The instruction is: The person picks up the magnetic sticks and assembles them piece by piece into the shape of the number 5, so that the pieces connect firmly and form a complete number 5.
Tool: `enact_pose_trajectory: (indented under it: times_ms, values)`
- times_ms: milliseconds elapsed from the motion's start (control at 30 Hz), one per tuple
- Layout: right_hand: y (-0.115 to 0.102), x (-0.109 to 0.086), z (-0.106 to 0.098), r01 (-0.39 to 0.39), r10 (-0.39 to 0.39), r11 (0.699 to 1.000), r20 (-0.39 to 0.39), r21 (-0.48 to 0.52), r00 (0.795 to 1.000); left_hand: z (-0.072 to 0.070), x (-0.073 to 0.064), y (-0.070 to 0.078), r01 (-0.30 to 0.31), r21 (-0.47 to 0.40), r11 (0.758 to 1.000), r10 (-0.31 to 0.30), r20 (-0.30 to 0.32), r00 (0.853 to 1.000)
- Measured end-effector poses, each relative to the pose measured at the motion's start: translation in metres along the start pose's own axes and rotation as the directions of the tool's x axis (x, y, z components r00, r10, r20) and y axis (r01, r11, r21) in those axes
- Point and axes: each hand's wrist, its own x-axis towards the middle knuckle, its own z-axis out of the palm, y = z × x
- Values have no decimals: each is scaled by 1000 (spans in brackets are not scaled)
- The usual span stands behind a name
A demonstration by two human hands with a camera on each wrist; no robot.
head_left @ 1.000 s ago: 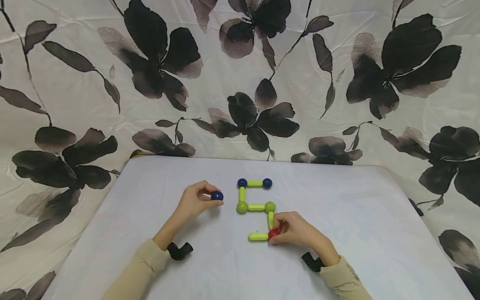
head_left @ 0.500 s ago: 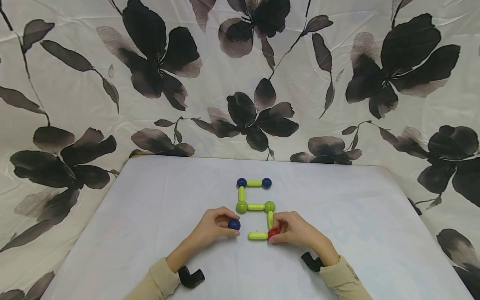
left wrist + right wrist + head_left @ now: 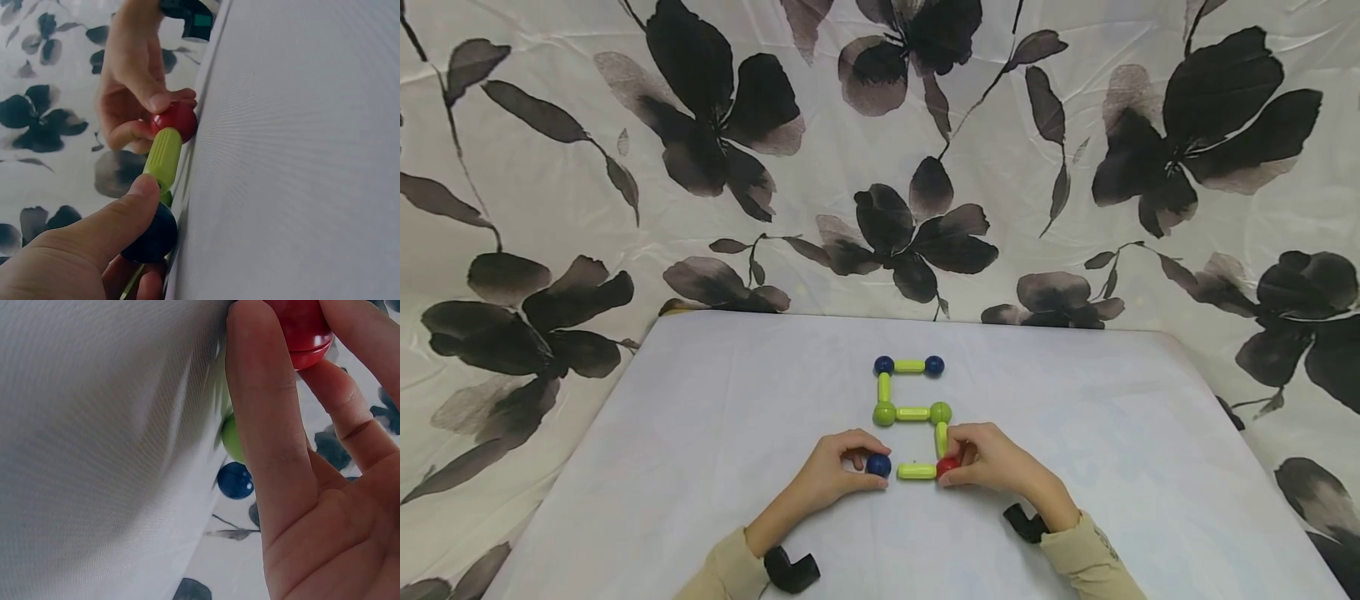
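Observation:
My left hand point(image 3: 835, 471) pinches a dark blue ball point(image 3: 878, 465) between thumb and fingers, close to the free left end of a lime-green rod point(image 3: 917, 472). At that rod's other end, my right hand point(image 3: 1000, 458) grips a red ball point(image 3: 947, 468); the right wrist view shows the red ball point(image 3: 306, 331) between thumb and fingers. From the red ball another green rod point(image 3: 942, 435) runs up to a green ball point(image 3: 941, 413). In the left wrist view the blue ball point(image 3: 153, 237) sits under my thumb, just short of the rod point(image 3: 164, 159).
Beyond the hands the chain continues through a rod point(image 3: 913, 413), a second green ball point(image 3: 885, 413), another rod point(image 3: 883, 387) and two blue balls joined by a rod point(image 3: 910, 366). A white cloth covers the table point(image 3: 737, 375). Behind hangs a floral curtain point(image 3: 820, 150).
My left hand has brought the blue ball toward the near side and to the right, beside the rod's free end. My right hand has stayed on the red ball.

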Motion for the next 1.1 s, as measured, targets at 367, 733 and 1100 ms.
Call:
enact_pose_trajectory:
  times_ms: [367, 733, 1100]
  values:
    - [2, 0, 0, 25, -25, 1000, -3, -2, 1000, 9, 1, 4, -42, 6, 999, 42, 6, 999]
    - [1, 0, 1, 8, -8, 1000, -12, 3, 1000, 10, -1, 5, -8, 1, 1000, 8, -12, 1000]
    - [1, 1, 1, 13, -13, 1000, -13, 0, 1000, 9, 0, 4, 12, -2, 1000, -12, -25, 1000]
